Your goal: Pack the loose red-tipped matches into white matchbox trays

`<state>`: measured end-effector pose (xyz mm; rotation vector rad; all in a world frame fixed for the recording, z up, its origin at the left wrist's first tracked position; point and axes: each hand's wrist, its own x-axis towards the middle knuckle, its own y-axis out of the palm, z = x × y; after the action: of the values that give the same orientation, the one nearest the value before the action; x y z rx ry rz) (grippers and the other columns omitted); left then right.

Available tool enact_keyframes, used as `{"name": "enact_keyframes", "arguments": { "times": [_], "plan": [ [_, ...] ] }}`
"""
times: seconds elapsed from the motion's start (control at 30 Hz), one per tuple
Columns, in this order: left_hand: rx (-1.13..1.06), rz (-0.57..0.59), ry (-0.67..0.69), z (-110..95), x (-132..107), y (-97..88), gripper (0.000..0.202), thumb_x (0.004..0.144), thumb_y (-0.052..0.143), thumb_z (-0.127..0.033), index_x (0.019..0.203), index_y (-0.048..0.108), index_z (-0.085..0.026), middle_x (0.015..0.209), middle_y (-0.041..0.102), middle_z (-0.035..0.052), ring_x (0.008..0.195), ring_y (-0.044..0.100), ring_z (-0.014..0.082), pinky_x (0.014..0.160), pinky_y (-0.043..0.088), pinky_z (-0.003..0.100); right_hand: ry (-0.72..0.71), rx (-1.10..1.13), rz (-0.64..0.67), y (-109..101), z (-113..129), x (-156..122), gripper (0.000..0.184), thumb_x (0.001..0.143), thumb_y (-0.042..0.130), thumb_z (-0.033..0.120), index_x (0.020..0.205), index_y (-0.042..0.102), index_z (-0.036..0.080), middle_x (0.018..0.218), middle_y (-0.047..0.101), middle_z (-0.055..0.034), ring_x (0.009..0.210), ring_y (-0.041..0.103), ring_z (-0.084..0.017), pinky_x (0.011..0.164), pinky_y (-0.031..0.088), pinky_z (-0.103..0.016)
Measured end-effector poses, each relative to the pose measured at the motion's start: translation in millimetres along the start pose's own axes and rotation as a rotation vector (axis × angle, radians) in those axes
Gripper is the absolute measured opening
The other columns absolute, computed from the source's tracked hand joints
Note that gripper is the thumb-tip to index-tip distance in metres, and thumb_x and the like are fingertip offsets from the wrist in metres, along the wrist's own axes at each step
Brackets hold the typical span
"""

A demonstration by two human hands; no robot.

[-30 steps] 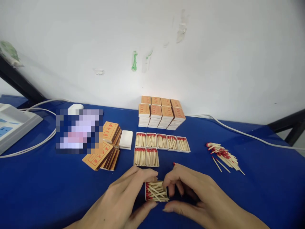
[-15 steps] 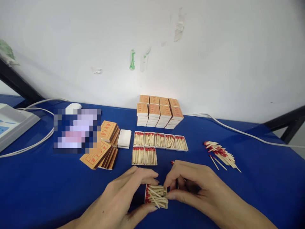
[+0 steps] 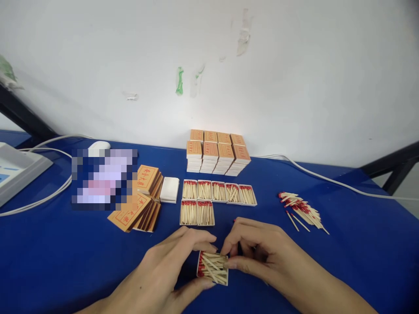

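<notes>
A small white matchbox tray (image 3: 212, 267) full of jumbled red-tipped matches lies on the blue table near the front edge. My left hand (image 3: 170, 266) grips it from the left, fingers over its top edge and thumb under its near edge. My right hand (image 3: 258, 255) pinches its right side with thumb and forefinger, the other fingers curled. Just beyond lie two rows of filled trays (image 3: 216, 192), matches lying neatly. A loose heap of matches (image 3: 303, 209) sits to the right.
Stacked orange matchboxes (image 3: 218, 152) stand at the back by the wall. Orange box sleeves (image 3: 140, 205) and a white tray stack (image 3: 170, 189) lie left of centre. A white device (image 3: 16, 168), a mouse and cables sit at the far left.
Both hands have stayed on the tray; it has shifted slightly left and turned a little. My right thumb and forefinger have closed in on its right edge.
</notes>
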<state>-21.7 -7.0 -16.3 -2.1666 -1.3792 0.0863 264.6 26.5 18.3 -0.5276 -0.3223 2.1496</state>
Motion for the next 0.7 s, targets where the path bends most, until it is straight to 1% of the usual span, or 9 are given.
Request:
{"name": "enact_keyframes", "arguments": {
  "times": [0.1, 0.17, 0.23, 0.3, 0.4, 0.47, 0.53, 0.6, 0.7],
  "plan": [
    [-0.016, 0.013, -0.016, 0, 0, -0.3, 0.076, 0.102, 0.094, -0.008, 0.158, 0.061, -0.047, 0.133, 0.087, -0.011, 0.119, 0.09, 0.0154, 0.107, 0.068, 0.02, 0.002, 0.011, 0.005, 3, 0, 3, 0.007, 0.11, 0.09, 0.029, 0.103, 0.088, 0.028, 0.094, 0.069, 0.0033, 0.076, 0.054, -0.013, 0.07, 0.043, -0.028],
    [-0.025, 0.014, -0.018, 1, 0, -0.5, 0.079, 0.101, 0.094, -0.006, 0.158, 0.06, -0.048, 0.134, 0.087, -0.0119, 0.121, 0.089, 0.0142, 0.109, 0.067, 0.019, -0.003, 0.018, 0.016, 2, 2, 4, 0.011, 0.113, 0.086, 0.034, 0.104, 0.087, 0.028, 0.097, 0.072, 0.0023, 0.079, 0.058, -0.014, 0.072, 0.044, -0.028],
    [-0.028, 0.012, -0.012, 1, 0, -0.6, 0.081, 0.1, 0.094, -0.004, 0.159, 0.06, -0.049, 0.134, 0.086, -0.012, 0.121, 0.088, 0.0141, 0.11, 0.066, 0.019, -0.006, 0.006, 0.015, 0, 5, 3, 0.019, 0.119, 0.078, 0.042, 0.107, 0.086, 0.029, 0.102, 0.076, 0.001, 0.086, 0.063, -0.016, 0.076, 0.047, -0.029],
    [-0.024, 0.013, -0.019, 0, 0, -0.7, 0.079, 0.1, 0.093, -0.003, 0.157, 0.062, -0.048, 0.133, 0.085, -0.0112, 0.119, 0.088, 0.0141, 0.108, 0.066, 0.019, 0.003, 0.001, 0.006, -1, 8, 1, 0.025, 0.121, 0.074, 0.049, 0.11, 0.086, 0.03, 0.103, 0.078, 0.0007, 0.087, 0.064, -0.016, 0.077, 0.047, -0.029],
    [-0.027, 0.02, -0.021, -2, 1, -1.3, 0.072, 0.101, 0.089, -0.003, 0.152, 0.064, -0.046, 0.133, 0.083, -0.0102, 0.118, 0.087, 0.0137, 0.106, 0.066, 0.018, 0.014, -0.009, -0.024, 7, 9, -1, 0.023, 0.11, 0.089, 0.052, 0.111, 0.084, 0.029, 0.095, 0.073, 0.0025, 0.079, 0.059, -0.015, 0.068, 0.045, -0.029],
    [-0.039, 0.049, -0.019, -4, 2, -2.2, 0.068, 0.102, 0.087, -0.003, 0.151, 0.065, -0.046, 0.134, 0.083, -0.0098, 0.12, 0.086, 0.0139, 0.106, 0.066, 0.019, -0.015, -0.052, -0.056, 17, 7, -1, 0.029, 0.1, 0.097, 0.049, 0.111, 0.081, 0.027, 0.092, 0.071, 0.0032, 0.078, 0.058, -0.015, 0.066, 0.045, -0.028],
    [-0.042, 0.072, -0.03, -4, 3, -3.0, 0.067, 0.104, 0.084, -0.004, 0.151, 0.065, -0.047, 0.137, 0.082, -0.0098, 0.122, 0.085, 0.0138, 0.108, 0.066, 0.02, -0.064, -0.097, -0.096, 26, 5, -2, 0.031, 0.098, 0.098, 0.045, 0.112, 0.078, 0.026, 0.09, 0.069, 0.0037, 0.078, 0.06, -0.015, 0.067, 0.046, -0.028],
    [-0.03, 0.078, -0.041, -4, 3, -3.2, 0.065, 0.107, 0.085, -0.007, 0.153, 0.064, -0.048, 0.14, 0.081, -0.0098, 0.125, 0.085, 0.0139, 0.11, 0.065, 0.021, -0.105, -0.125, -0.12, 30, 3, -2, 0.024, 0.1, 0.094, 0.037, 0.114, 0.077, 0.025, 0.088, 0.067, 0.0047, 0.075, 0.06, -0.014, 0.066, 0.046, -0.028],
    [-0.016, 0.066, -0.033, -2, 2, -2.7, 0.065, 0.109, 0.086, -0.012, 0.156, 0.061, -0.049, 0.139, 0.082, -0.0105, 0.124, 0.085, 0.0131, 0.11, 0.065, 0.019, -0.146, -0.175, -0.134, 28, 3, -1, 0.008, 0.107, 0.084, 0.028, 0.111, 0.078, 0.026, 0.085, 0.065, 0.0049, 0.072, 0.058, -0.014, 0.064, 0.045, -0.027]
  ]
}}
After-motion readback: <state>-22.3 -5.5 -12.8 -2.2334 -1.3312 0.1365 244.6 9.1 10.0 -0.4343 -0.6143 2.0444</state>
